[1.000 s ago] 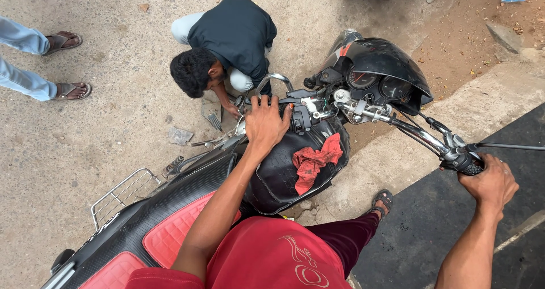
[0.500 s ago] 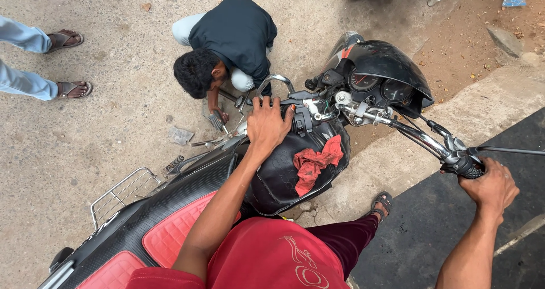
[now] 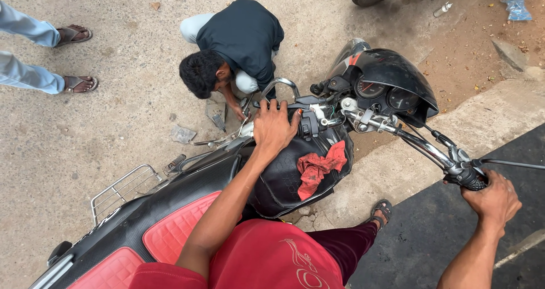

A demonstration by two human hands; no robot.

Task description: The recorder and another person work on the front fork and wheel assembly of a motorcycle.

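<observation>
Both hands are occupied with one motorcycle: the left hand (image 3: pixel 274 128) is laid palm-down, fingers spread, on the front of the black fuel tank (image 3: pixel 284 178), just behind the left handlebar switch block (image 3: pixel 309 124), while the right hand (image 3: pixel 493 198) is closed around the right handlebar grip (image 3: pixel 468 178). The machine appears to be merely steadied; no part is seen removed by these hands, and the work is judged to be under way rather than finished. One red rag (image 3: pixel 317 167) lies on the tank, just beside the left hand. Beyond the left hand, one crouching person (image 3: pixel 235 45) in a dark shirt is bent at the machine's far side; what is handled there cannot be told. Two sandalled feet (image 3: pixel 76 59) of one bystander are seen well apart from both hands. Two instrument dials (image 3: pixel 386 94) and two red seat panels (image 3: pixel 179 232) are counted.
</observation>
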